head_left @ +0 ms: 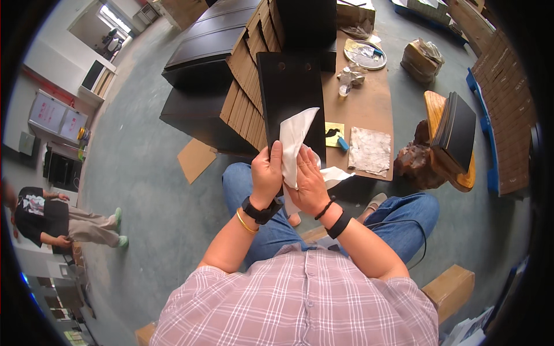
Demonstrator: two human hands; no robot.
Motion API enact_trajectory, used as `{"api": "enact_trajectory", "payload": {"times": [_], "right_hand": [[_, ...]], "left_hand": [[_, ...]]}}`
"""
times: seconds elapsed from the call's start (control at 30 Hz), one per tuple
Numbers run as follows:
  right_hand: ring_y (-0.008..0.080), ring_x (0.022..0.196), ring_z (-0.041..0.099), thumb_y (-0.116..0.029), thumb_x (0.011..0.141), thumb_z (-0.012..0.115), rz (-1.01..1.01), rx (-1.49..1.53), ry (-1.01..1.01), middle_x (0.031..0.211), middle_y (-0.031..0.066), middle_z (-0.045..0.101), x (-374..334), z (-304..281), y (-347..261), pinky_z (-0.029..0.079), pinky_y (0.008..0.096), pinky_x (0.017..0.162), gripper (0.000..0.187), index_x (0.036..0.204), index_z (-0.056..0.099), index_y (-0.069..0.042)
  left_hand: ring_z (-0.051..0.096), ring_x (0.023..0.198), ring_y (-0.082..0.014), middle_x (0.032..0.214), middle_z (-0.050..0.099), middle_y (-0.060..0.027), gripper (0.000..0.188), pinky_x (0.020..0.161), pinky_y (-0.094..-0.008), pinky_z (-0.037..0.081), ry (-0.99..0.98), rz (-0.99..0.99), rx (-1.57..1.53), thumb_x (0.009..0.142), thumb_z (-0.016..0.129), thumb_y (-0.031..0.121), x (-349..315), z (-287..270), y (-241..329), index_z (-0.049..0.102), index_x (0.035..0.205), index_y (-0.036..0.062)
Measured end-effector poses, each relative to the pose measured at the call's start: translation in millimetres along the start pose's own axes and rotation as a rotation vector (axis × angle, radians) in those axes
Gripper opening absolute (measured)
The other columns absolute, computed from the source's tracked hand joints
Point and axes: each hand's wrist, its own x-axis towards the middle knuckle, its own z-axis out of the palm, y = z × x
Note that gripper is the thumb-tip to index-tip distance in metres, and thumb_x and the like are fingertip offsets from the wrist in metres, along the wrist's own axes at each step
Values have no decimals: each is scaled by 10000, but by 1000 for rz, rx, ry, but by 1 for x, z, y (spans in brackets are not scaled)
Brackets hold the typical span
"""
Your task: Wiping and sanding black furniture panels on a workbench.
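A long black board [288, 86] with two round holes near its far end stands tilted in front of me. My left hand [267, 175] is closed round its left edge near the bottom, thumb on the front face. With fingers pressed together, my right hand [310, 185] holds a crumpled white cloth [295, 130] against the board. One end of the cloth sticks up above my hands, and another trails out to the right. My left fingertips are hidden behind the board.
Stacked black-faced boards [199, 95] stand at the left. On the brown work surface [369, 101] are a stained cloth [370, 151], a blue clip-like piece [343, 143] and a small bottle [344, 87]. More black panels [456, 132] lean on a wooden stool at right. A person [63, 216] stands far left.
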Motion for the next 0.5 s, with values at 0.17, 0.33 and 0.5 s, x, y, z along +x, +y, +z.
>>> {"api": "enact_trajectory", "payload": {"times": [0.17,0.33,0.5], "right_hand": [[431,1279,344,-188,869,577,208,3,245,1388,274,360,43,-16,49,260,457,1082,560,1315,377,85],[405,1298,342,-137,794,610,148,22,184,1349,259,413,4,4,-14,252,471,1099,533,1246,446,93],[325,1299,402,-30,723,576,-55,-125,57,1299,210,505,-26,-9,2,273,451,1109,447,1157,553,74]], "left_hand": [[347,556,-63,568,419,16,416,475,-255,323,-22,67,98,967,511,319,-5,7,10,532,712,-8],[360,523,-54,545,475,7,447,453,-248,308,59,46,-15,966,507,340,1,10,-2,548,687,-7],[366,536,-33,569,484,49,461,471,-207,299,70,-12,-79,975,483,357,10,-4,-3,550,659,29]]}}
